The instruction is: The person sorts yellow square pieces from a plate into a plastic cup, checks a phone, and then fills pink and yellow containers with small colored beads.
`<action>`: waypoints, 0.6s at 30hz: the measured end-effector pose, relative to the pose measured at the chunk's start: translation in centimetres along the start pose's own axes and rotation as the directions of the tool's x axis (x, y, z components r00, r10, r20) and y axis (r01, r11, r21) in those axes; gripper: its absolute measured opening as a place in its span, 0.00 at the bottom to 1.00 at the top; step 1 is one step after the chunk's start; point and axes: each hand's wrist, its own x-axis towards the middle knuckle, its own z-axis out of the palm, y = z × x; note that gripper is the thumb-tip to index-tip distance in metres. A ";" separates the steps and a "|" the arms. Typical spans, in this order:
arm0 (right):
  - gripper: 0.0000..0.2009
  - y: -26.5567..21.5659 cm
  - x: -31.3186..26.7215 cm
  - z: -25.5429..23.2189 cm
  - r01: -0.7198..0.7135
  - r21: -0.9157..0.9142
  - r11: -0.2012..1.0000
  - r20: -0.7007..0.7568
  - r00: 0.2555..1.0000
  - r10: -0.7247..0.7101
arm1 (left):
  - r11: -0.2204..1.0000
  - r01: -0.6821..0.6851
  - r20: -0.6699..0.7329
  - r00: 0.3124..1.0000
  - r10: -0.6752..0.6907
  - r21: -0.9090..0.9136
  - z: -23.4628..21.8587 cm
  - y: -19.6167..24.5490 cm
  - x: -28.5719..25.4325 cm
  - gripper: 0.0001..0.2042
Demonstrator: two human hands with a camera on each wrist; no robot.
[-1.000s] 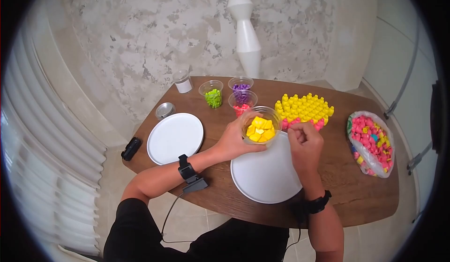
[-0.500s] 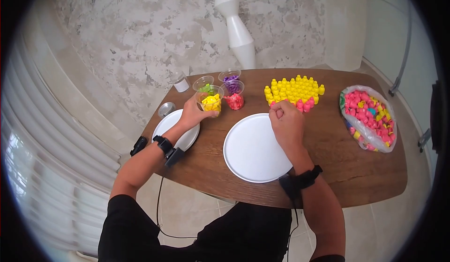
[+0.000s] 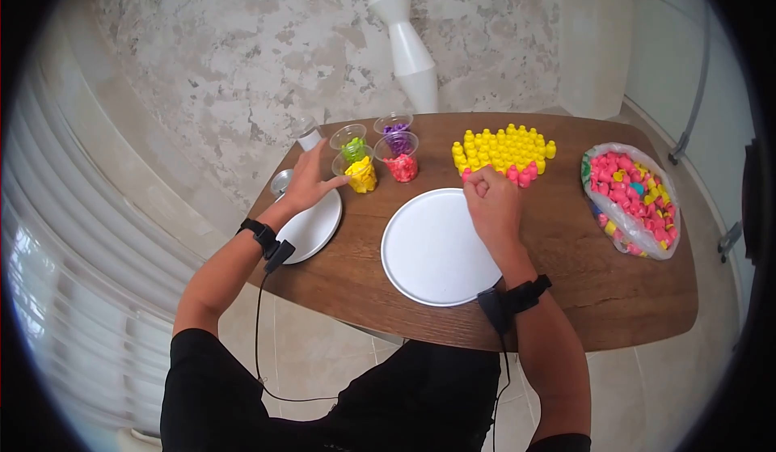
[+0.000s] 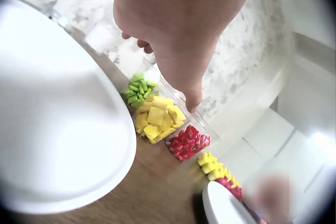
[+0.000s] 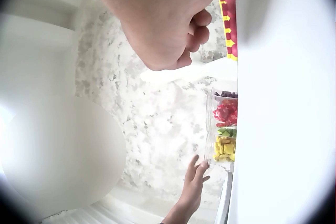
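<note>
My left hand [image 3: 305,183] is spread open over the left white plate [image 3: 314,235], its thumb at the clear cup of yellow pieces [image 3: 361,177]. That cup stands on the table in front of a cup of green pieces [image 3: 353,149], beside a cup of red pieces [image 3: 401,169]. A cup of purple pieces [image 3: 397,140] is behind the red one. Over the right edge of the other white plate [image 3: 432,250], my right hand [image 3: 495,213] is raised with curled fingers. In the right wrist view, nothing shows between those fingers [image 5: 197,37].
Rows of small yellow bottle-shaped pieces [image 3: 505,146] stand at the back, with pink ones [image 3: 524,178] in front. A plastic bag of mixed pink and yellow pieces [image 3: 638,205] is at the right. A clear jar [image 3: 307,135] and a round tin [image 3: 280,182] are at the back left.
My left hand has carried the cup of yellow pieces left, set it down by the other cups and let go. My right hand has stayed curled near the right plate.
</note>
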 end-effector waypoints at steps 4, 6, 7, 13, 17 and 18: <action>0.04 0.8 0.2 0.3 0.010 0.039 0.999 0.001 1.000 -0.011 | 0.940 -0.291 -0.028 0.953 0.301 0.179 -1.6 4.6 -0.7 0.49; 0.05 1.0 0.4 0.1 -0.002 0.010 1.000 0.004 1.000 0.002 | 0.826 -0.465 0.086 0.882 0.464 0.318 -1.0 6.9 -0.6 0.45; 0.05 1.1 0.3 0.3 0.004 0.003 1.000 0.011 1.000 -0.004 | 0.831 -0.459 0.078 0.885 0.459 0.314 -0.4 7.3 -0.3 0.45; 0.05 0.7 0.2 -0.1 0.023 -0.081 0.996 -0.036 0.999 -0.026 | 0.700 -0.594 0.201 0.800 0.566 0.396 2.5 8.0 1.8 0.41; 0.05 0.8 0.2 0.1 0.021 -0.081 0.996 -0.023 0.999 -0.023 | 0.707 -0.607 0.231 0.794 0.562 0.364 3.1 7.9 2.3 0.42; 0.05 0.8 0.2 0.2 0.021 -0.082 0.996 -0.018 1.000 -0.023 | 0.710 -0.600 0.224 0.799 0.558 0.369 3.3 7.8 2.5 0.43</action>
